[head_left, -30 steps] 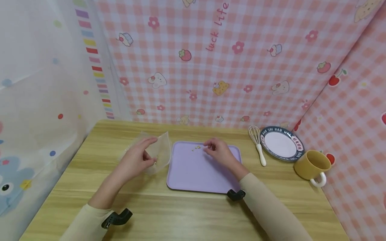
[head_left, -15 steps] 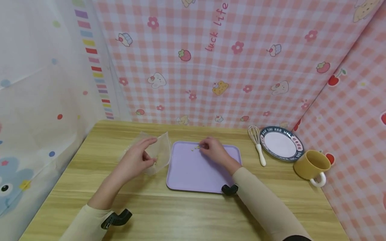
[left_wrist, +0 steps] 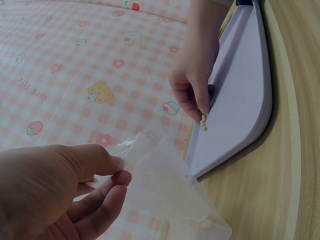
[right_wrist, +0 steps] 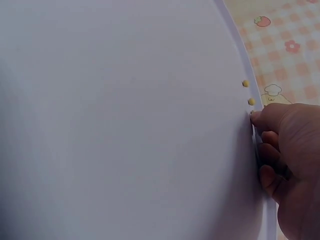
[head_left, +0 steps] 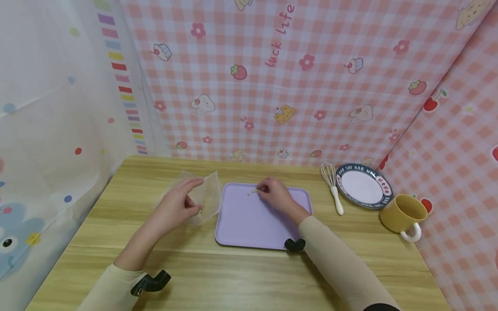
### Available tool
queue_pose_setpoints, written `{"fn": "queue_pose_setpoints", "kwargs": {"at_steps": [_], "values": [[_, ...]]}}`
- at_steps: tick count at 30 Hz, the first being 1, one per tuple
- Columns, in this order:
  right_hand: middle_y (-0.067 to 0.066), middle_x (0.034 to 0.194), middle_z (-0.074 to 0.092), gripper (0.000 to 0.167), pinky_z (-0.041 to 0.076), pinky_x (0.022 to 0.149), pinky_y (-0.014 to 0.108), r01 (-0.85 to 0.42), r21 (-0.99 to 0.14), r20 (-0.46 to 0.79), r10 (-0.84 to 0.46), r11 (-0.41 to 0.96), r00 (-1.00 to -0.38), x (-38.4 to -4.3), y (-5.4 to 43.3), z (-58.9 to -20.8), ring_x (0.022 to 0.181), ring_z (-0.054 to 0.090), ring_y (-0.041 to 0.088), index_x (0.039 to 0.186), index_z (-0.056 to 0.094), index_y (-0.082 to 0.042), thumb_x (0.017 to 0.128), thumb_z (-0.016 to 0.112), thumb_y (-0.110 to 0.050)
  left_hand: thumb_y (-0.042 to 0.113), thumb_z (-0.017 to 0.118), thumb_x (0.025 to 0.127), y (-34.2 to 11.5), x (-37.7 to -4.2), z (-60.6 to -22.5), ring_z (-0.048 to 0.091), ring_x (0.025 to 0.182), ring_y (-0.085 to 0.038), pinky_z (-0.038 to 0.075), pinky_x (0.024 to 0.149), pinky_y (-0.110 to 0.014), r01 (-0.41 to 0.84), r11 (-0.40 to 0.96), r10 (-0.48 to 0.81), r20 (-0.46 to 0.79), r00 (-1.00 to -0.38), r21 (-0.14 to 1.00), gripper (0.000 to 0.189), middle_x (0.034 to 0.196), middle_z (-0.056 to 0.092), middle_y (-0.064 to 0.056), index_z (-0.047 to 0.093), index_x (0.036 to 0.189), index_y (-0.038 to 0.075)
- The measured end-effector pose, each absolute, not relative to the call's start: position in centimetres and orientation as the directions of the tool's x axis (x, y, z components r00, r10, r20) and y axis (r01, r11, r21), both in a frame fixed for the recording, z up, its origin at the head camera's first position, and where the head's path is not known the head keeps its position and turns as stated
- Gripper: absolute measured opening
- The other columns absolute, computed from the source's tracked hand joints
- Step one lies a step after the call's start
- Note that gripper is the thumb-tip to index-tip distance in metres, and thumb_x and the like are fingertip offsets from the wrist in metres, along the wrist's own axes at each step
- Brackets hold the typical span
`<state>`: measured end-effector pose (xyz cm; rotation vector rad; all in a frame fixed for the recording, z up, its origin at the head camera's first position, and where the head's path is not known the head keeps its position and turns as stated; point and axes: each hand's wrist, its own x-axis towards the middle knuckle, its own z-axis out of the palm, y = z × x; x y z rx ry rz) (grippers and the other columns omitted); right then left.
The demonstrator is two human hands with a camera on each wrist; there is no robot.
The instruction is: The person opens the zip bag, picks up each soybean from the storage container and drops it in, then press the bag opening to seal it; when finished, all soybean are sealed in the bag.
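My left hand (head_left: 177, 205) pinches the rim of a clear plastic bag (head_left: 212, 196), held tilted at the left side of a lilac tray (head_left: 249, 224). A few soybeans (left_wrist: 206, 222) lie in the bag's lower corner in the left wrist view. At the tray's far edge my right hand (head_left: 277, 195) has its thumb and fingertips brought together on a soybean (right_wrist: 253, 112), mostly hidden by the thumb. Several more soybeans (head_left: 252, 191) lie in a short row beside those fingertips, along the rim in the right wrist view.
To the right of the tray lie a whisk (head_left: 333, 188) with a cream handle and a dark-rimmed plate (head_left: 363, 185). A yellow mug (head_left: 400, 214) with a white handle stands near the table's right edge. Checked cloth (head_left: 249, 95) rises behind the wooden table (head_left: 218, 276).
My right hand has moved a little left along the tray's far edge to the soybeans, then stayed there. The left hand and the bag have hardly moved.
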<state>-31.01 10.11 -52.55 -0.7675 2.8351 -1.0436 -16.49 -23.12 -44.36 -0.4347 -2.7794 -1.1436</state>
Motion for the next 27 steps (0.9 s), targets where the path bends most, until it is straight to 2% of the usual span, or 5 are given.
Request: {"fn": "queue_pose_setpoints", "kwargs": {"at_steps": [11, 16, 21, 27], "values": [[0.002, 0.098, 0.065, 0.004, 0.057, 0.080, 0.034, -0.428, -0.579, 0.128, -0.441, 0.694, -0.888, -30.7, 9.8, -52.5, 0.088, 0.063, 0.017, 0.101, 0.080, -0.004, 0.101, 0.081, -0.008, -0.002, 0.088, 0.092, -23.3, -16.6, -44.7, 0.067, 0.078, -0.009, 0.059, 0.066, -0.027, 0.314, 0.683, 0.227, 0.217, -0.949, 0.660, 0.074, 0.156, 0.058, -0.020, 0.055, 0.158, -0.002], [0.002, 0.097, 0.064, 0.005, 0.057, 0.079, 0.033, -0.423, -0.586, 0.123, -0.441, 0.691, -0.889, -30.6, 9.9, -52.3, 0.087, 0.063, 0.016, 0.096, 0.077, -0.008, 0.099, 0.081, -0.008, -0.001, 0.088, 0.092, -23.3, -16.5, -44.6, 0.067, 0.078, -0.009, 0.059, 0.066, -0.027, 0.314, 0.682, 0.225, 0.219, -0.949, 0.660, 0.073, 0.156, 0.057, -0.020, 0.055, 0.158, -0.002], [0.002, 0.098, 0.066, 0.004, 0.058, 0.081, 0.033, -0.424, -0.623, 0.139, -0.440, 0.657, -0.887, -30.3, 10.2, -52.0, 0.089, 0.064, 0.015, 0.099, 0.077, -0.008, 0.098, 0.082, -0.009, -0.002, 0.087, 0.092, -23.2, -16.5, -44.5, 0.067, 0.078, -0.010, 0.059, 0.066, -0.027, 0.311, 0.678, 0.223, 0.216, -0.951, 0.666, 0.074, 0.156, 0.057, -0.021, 0.054, 0.158, -0.002], [0.002, 0.097, 0.065, 0.006, 0.055, 0.076, 0.029, -0.438, -0.670, 0.188, -0.434, 0.599, -0.881, -30.0, 10.1, -51.4, 0.087, 0.062, 0.015, 0.101, 0.078, -0.007, 0.097, 0.080, -0.005, -0.002, 0.087, 0.092, -23.0, -16.6, -44.5, 0.067, 0.077, -0.010, 0.059, 0.066, -0.027, 0.312, 0.679, 0.223, 0.217, -0.950, 0.665, 0.073, 0.155, 0.057, -0.022, 0.055, 0.158, -0.002]]}}
